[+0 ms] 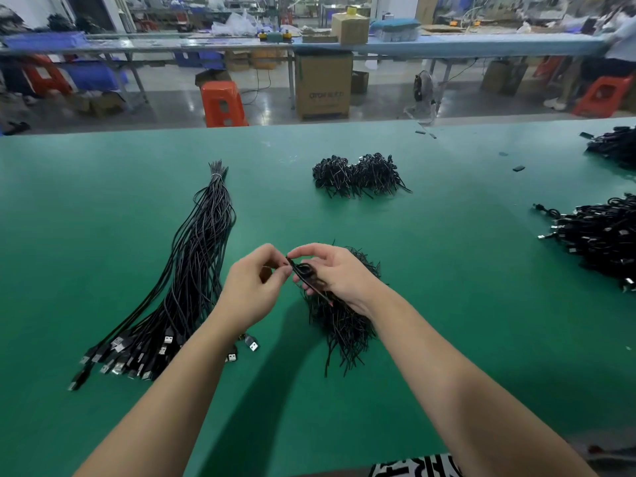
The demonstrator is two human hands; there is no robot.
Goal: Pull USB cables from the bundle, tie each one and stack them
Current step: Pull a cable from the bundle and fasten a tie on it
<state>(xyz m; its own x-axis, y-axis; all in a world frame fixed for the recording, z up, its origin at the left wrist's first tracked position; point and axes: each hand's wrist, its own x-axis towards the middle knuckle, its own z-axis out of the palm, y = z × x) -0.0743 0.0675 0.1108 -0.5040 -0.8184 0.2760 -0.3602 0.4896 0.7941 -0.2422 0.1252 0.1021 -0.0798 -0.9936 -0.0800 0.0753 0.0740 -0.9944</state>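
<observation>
A green bench [103, 425] is seen under a workshop of tables, boxes and orange stools. Nearest, both forearms reach inward to the middle of the mat. The left hand [253, 287] is closed to a narrow pinch, thumb against forefinger, on what appears to be a thin tie end. The right hand [339, 273] is curled around a small coiled cable [304, 271], fingertips meeting the left hand's above it. Just beneath and behind the right hand a pile of ties [339, 325] is spread. To the left of the left hand the bundle [192, 270] lies fanned, plugs toward the body and the banded end away. Beyond the hands, well apart, a stack [358, 175] of tied cables is set; further heaps [599, 239] lie far to the right. The step is judged to be the twisting of the tie. It is best done with the coil kept flat and tight in the right hand, the tie drawn snug across the loops' middle, and the ends turned close to the coil so nothing springs loose.
</observation>
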